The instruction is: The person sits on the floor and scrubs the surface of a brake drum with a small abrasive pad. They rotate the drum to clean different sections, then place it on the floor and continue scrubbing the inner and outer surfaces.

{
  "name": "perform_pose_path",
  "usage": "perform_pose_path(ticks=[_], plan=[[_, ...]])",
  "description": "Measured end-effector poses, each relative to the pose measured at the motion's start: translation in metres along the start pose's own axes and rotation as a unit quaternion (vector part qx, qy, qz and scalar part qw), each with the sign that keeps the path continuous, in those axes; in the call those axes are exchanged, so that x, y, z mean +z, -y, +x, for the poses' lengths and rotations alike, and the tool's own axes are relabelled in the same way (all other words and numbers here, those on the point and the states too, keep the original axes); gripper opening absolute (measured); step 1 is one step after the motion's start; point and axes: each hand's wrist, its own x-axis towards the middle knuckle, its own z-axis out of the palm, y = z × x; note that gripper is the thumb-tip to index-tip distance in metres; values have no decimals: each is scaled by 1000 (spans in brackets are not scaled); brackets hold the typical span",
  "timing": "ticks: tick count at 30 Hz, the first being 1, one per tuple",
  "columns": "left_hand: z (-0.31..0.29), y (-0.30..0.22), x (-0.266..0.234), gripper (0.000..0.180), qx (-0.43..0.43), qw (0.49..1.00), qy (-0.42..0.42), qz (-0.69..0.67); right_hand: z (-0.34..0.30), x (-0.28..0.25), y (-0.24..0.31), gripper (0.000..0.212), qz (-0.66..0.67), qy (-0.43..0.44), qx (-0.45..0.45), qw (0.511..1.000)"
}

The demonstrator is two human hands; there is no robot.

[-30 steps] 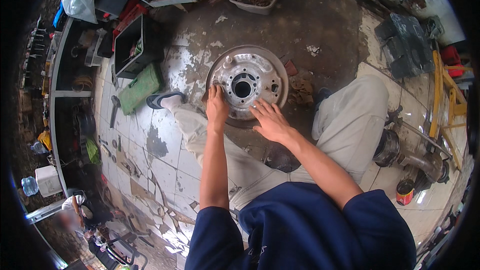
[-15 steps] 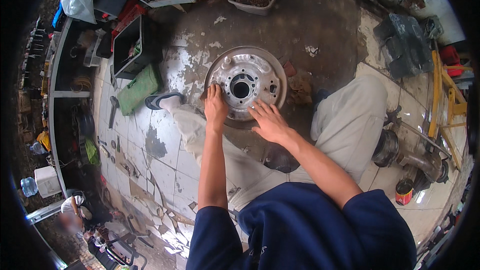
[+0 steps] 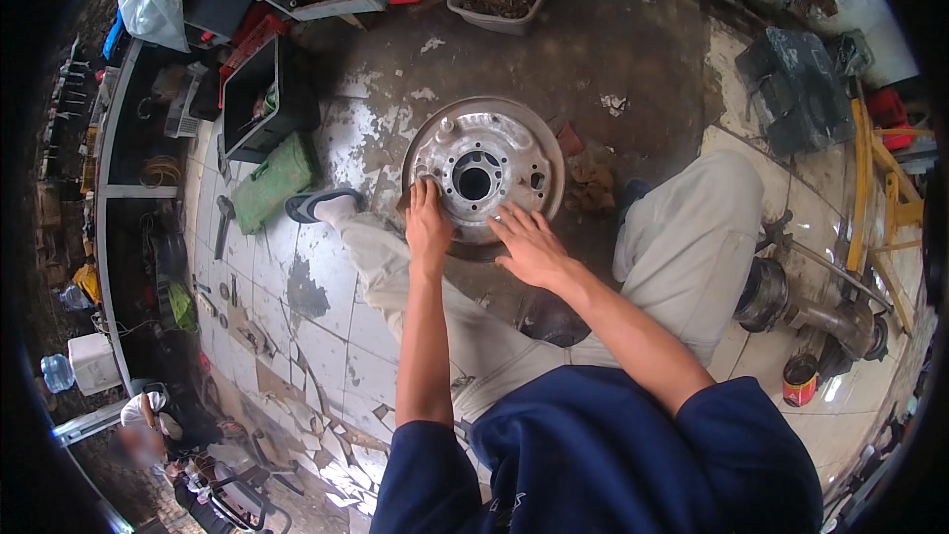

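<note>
A round grey metal plate [image 3: 504, 132], which looks like a drum brake backing plate, lies between my legs. It has a large centre hole, smaller holes around that, and a worn rim. My left hand [image 3: 428, 227] rests on its near left part, fingers stretched out close together. A small brown edge shows beside those fingers; what it belongs to I cannot make out. On the near right part lies my right hand [image 3: 532, 245], palm down with fingers spread. Neither hand visibly grips anything.
Brown crumpled material [image 3: 590, 178] lies right of the plate. A grey tub [image 3: 494, 22] of small dark parts stands beyond. Left are a green case [image 3: 275, 183], a dark crate [image 3: 251, 104] and a hammer [image 3: 224, 222]. A red can [image 3: 800, 381] and metal axle-like part [image 3: 825, 321] sit right.
My left hand has slid slightly toward me on the plate. The right hand stays at nearly the same spot, and the whole view has shifted a little.
</note>
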Motion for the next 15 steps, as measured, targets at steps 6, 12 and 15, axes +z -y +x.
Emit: perform_pose_path(ticks=[6,12,15], plan=[[18,0,-1,49,-43,998,35,7,1,-1,-1,73,6,0,3,1000],[-16,-7,-1,46,0,1000,21,-4,0,2,-4,74,9,-15,0,1000],[-22,-3,0,44,39,999,-7,1,1,4,-3,74,6,-16,-1,1000]])
